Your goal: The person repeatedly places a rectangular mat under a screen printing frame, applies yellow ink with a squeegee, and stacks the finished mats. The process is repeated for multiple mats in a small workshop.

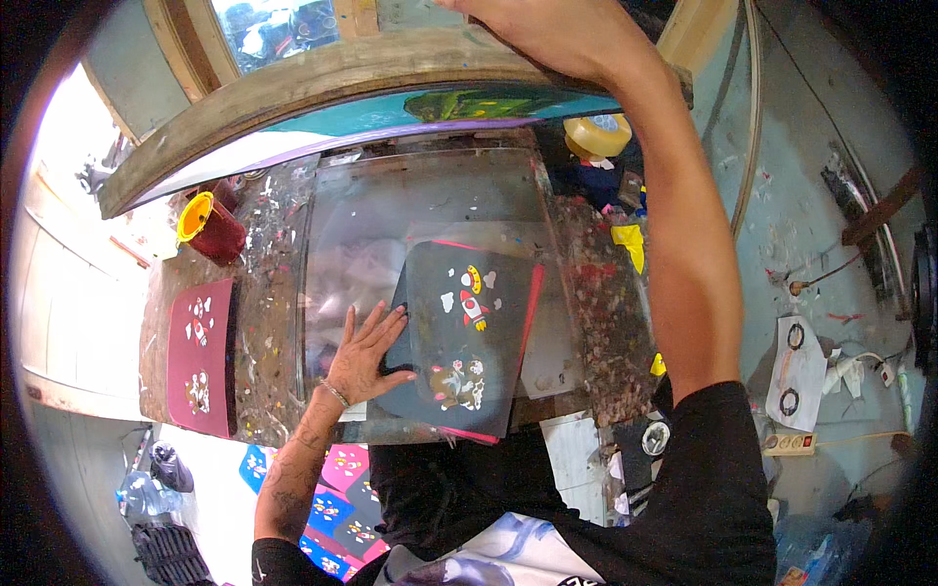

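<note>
Item: dark grey printed panel (pixel 440 337), centre of the frame, lying flat, a rocket print on its upper part and an animal figure on its lower part. Pink-red edges show from beneath along its right and lower sides. Long axis runs from the upper to the lower part of the frame, leaning slightly right at the top.

Item: my left hand (pixel 366 359), palm down, fingers spread, grasping nothing; thumb and fingertips rest over the panel's left edge. The panel extends rightward from it; of my two hands, this is the nearer.

Item: my right hand (pixel 562 34), upper centre, well apart from the panel, set against the wooden frame (pixel 342 61). Fingers partly cut off by the picture's upper edge; how tightly they close, I cannot tell. The frame stands tilted up beyond the panel, its long bar crossing the picture.

Also present: glossy board (pixel 362 195) under the panel; paint-spattered table (pixel 264 283); dark red printed panel (pixel 202 359), left; red cup with yellow rim (pixel 213 230), upper left; tape roll (pixel 594 137), upper right of centre.
</note>
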